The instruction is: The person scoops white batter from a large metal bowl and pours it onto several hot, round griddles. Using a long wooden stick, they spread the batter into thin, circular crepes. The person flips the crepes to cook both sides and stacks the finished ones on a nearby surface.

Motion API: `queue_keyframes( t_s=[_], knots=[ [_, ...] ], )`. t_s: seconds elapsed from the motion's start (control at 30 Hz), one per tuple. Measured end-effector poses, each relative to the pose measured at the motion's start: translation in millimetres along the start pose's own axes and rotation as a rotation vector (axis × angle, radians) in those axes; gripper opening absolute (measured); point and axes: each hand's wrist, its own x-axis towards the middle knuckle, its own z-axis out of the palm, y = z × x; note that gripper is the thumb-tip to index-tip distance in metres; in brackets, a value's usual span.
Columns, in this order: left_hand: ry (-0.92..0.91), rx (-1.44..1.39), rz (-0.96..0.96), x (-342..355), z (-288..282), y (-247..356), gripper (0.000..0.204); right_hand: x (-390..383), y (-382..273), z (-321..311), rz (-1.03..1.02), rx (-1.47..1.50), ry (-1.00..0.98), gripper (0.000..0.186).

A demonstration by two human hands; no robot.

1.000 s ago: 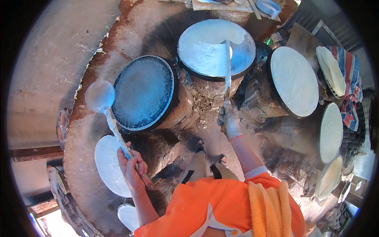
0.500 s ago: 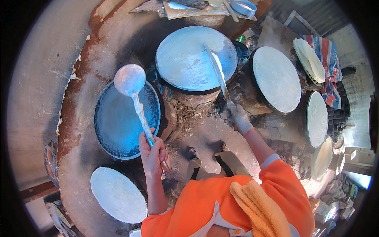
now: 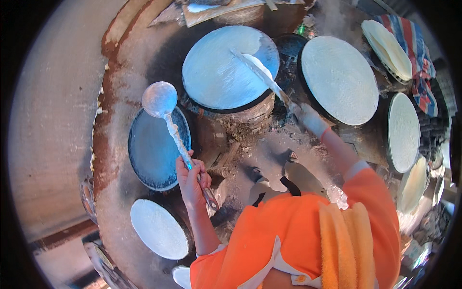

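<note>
My left hand (image 3: 193, 178) is wrapped round the handle of a long ladle (image 3: 160, 99), its bowl raised above the far end of a dark, bare griddle (image 3: 159, 149). In my gloved right hand (image 3: 308, 119) is a long flat spreader (image 3: 263, 77), slanting across the round griddle (image 3: 226, 67) at the far middle. Thin white batter coats most of that griddle. A thicker white heap (image 3: 259, 65) lies along the spreader's right edge, and a bluish, thinner-coated patch shows beyond it.
More round griddles with white layers stand at the right (image 3: 339, 79), far right (image 3: 404, 132) and lower left (image 3: 159, 229). Pale stacked sheets (image 3: 387, 48) rest beside a striped cloth (image 3: 416, 58). A mud-coloured ledge (image 3: 108, 120) curves along the left.
My right hand has swung rightward and away with the spreader, which now slants more across the griddle. The bluish patch looks smaller. The ladle stays raised, and the whole view has shifted.
</note>
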Motion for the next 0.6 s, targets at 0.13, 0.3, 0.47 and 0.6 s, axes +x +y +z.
queue_keyframes(
  t_s=[0.13,0.3,0.47,0.6],
  knots=[
    [-0.123,0.014,-0.025,17.3,35.7,-10.0,0.031,-12.9,-17.0,-0.5,0.024,-0.071,-0.045,0.04],
    [-0.187,0.105,-0.06,29.9,67.9,-16.0,0.035,-18.2,26.3,-14.2,-0.472,-0.157,0.222,0.038],
    [-0.186,0.077,-0.124,39.2,94.5,-22.3,0.039,28.0,-4.6,-25.9,-0.099,0.086,0.029,0.036],
    [-0.145,0.092,-0.21,34.9,108.2,-16.2,0.037,16.9,-37.8,-20.4,0.016,-0.323,0.12,0.031]
  ],
)
